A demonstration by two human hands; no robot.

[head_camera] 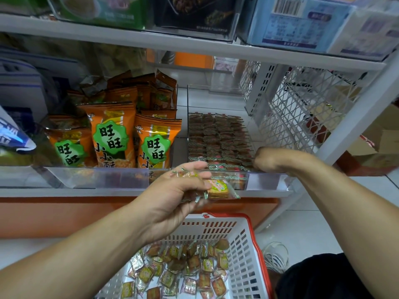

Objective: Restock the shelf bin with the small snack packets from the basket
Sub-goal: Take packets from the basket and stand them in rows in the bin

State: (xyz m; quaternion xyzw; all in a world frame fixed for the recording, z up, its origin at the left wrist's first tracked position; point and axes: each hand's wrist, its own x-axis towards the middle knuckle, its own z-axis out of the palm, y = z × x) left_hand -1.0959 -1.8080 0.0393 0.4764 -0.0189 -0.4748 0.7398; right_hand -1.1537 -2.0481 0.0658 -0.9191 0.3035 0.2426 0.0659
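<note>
My left hand (179,197) hovers in front of the shelf edge and holds several small snack packets (218,188), clear wrappers with green crimped ends. My right hand (266,159) reaches into the clear shelf bin (265,180) at its front right; its fingers point down among the packets and are hidden, so what they hold cannot be seen. Rows of the same packets (218,137) stand in the bin. Below, a white basket with a red rim (244,244) holds several loose packets (183,270).
Orange snack bags (114,134) fill the bin to the left. A white wire grid (302,104) closes the shelf's right side. Another shelf (194,46) with boxes hangs above. Cardboard boxes (380,143) sit on the floor at right. My shoe (276,255) is beside the basket.
</note>
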